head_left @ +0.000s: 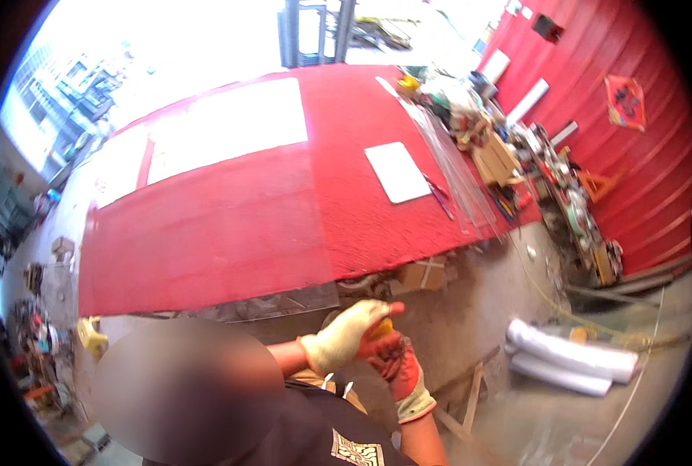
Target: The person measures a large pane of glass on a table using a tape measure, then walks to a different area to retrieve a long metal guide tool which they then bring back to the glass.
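Both my hands wear work gloves, pale yellow on the back and red over the palm and fingers. They meet in front of my dark shirt, below the near edge of the red table (pixel 361 241). My left hand (pixel 350 335) curls its fingers over a small yellow object (pixel 382 328). From below, my right hand (pixel 402 377) closes its fingers against the same object. Most of it is hidden by the gloves, so its kind does not show. A large clear sheet (pixel 214 241) lies on the table's near left part.
On the table lie a white panel (pixel 398 172), thin pen-like tools (pixel 441 200) and long clear strips (pixel 456 175). Clutter and cardboard (pixel 497 161) crowd its right end. White rolls (pixel 571 357) rest on the floor at right, and a yellow object (pixel 91 337) stands at left.
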A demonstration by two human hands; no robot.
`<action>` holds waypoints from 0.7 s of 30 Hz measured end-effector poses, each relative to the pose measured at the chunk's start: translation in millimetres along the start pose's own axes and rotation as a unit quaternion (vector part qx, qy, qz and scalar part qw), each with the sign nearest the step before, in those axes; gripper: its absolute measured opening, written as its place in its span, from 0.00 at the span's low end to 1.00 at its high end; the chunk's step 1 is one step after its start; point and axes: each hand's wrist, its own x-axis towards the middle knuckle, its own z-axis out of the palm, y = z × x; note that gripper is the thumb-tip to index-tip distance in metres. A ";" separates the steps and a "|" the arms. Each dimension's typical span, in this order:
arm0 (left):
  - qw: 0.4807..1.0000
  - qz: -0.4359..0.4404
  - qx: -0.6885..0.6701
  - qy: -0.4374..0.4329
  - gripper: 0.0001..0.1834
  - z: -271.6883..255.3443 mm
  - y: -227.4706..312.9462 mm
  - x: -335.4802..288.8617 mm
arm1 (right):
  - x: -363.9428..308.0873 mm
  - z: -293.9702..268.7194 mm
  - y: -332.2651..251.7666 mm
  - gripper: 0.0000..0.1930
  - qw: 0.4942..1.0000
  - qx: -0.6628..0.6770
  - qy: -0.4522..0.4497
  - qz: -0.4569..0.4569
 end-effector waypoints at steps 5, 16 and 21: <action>0.990 0.033 0.130 0.035 0.35 -44.0 57.9 -114.2 | -14.6 62.9 42.1 0.32 0.910 0.133 -0.275 0.279; 0.919 -0.136 -0.179 0.325 0.24 -167.6 78.2 -330.9 | -40.1 255.8 181.6 0.26 0.817 -0.203 -0.484 0.239; 0.862 -0.233 -0.152 0.425 0.24 -256.2 96.8 -469.9 | -103.5 381.8 267.3 0.25 0.769 -0.218 -0.513 0.311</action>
